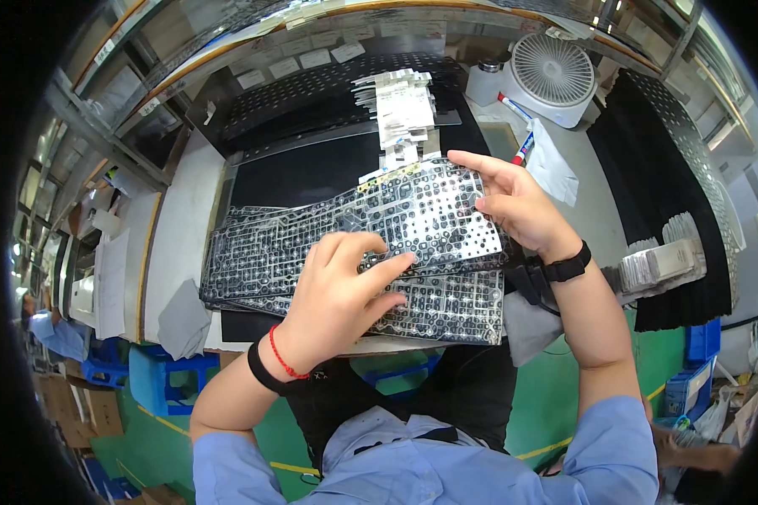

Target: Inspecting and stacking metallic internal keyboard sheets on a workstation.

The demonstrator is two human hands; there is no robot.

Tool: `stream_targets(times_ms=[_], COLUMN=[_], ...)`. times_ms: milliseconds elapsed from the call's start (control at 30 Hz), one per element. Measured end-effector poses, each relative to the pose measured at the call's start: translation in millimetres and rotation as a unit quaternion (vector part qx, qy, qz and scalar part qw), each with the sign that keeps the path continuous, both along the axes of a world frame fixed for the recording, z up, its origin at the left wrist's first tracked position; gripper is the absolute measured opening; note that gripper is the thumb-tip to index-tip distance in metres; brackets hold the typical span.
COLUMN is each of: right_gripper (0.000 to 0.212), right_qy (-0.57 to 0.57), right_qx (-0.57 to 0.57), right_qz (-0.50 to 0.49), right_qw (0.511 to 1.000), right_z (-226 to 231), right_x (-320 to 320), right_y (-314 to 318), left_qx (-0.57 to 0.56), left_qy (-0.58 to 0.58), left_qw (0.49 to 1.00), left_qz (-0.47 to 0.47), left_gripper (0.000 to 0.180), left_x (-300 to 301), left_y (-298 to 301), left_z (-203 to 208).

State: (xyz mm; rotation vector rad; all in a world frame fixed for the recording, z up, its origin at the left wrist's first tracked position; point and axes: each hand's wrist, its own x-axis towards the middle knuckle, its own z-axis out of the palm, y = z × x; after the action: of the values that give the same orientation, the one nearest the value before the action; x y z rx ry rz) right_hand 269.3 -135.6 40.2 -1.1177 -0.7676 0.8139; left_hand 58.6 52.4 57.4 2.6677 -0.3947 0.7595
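A long, thin keyboard membrane sheet [429, 210], covered in dark printed circles and lines, is lifted and bent at its right end. My right hand [522, 206] pinches that end, its thumb on the upper face and its index finger stretched along the far corner. My left hand [337, 286] lies over the middle of the sheet, fingers apart, touching the surface near the front edge. Beneath are more membrane sheets [446, 307] in a loose stack. How many there are cannot be told.
A black board [295, 172] lies under the stack. Beyond it is a pile of white paper slips [404, 109]. At the back right stand a white fan [552, 71], a bottle [483, 82] and markers [524, 145]. Bundled slips [661, 261] sit on a black panel [648, 168] to the right.
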Motion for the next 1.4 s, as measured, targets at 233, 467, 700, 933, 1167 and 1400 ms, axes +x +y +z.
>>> stream_targets(times_ms=[233, 467, 700, 933, 1167, 1400], right_gripper=[0.065, 0.062, 0.058, 0.07, 0.057, 0.045], right_qy=[-0.021, -0.016, -0.062, -0.139, -0.177, -0.076], right_qx=[0.013, 0.012, -0.037, 0.035, 0.043, 0.022], right_qz=[0.035, 0.035, -0.028, -0.131, -0.231, -0.298], right_qw=[0.999, 0.999, 0.997, 0.981, 0.956, 0.951], right_z=[-4, -3, 3, 1, -7, -8], right_x=[6, 7, 3, 22, 34, 42], right_y=[-3, -4, -2, -9, -3, -5], left_qx=[0.055, 0.041, 0.003, -0.131, -0.45, -0.6], left_qy=[-0.033, 0.0, 0.145, -0.031, 0.165, 0.198], left_qw=[0.998, 0.95, 0.908, 0.991, 0.833, 0.769], left_qz=[0.011, -0.31, -0.393, 0.021, 0.277, 0.092], left_gripper=[0.034, 0.016, 0.015, 0.009, 0.045, 0.04], left_x=[6, -19, -36, -7, 28, 15], left_y=[0, -19, -19, 64, 236, 262], left_z=[-3, 4, 0, 30, 3, -33])
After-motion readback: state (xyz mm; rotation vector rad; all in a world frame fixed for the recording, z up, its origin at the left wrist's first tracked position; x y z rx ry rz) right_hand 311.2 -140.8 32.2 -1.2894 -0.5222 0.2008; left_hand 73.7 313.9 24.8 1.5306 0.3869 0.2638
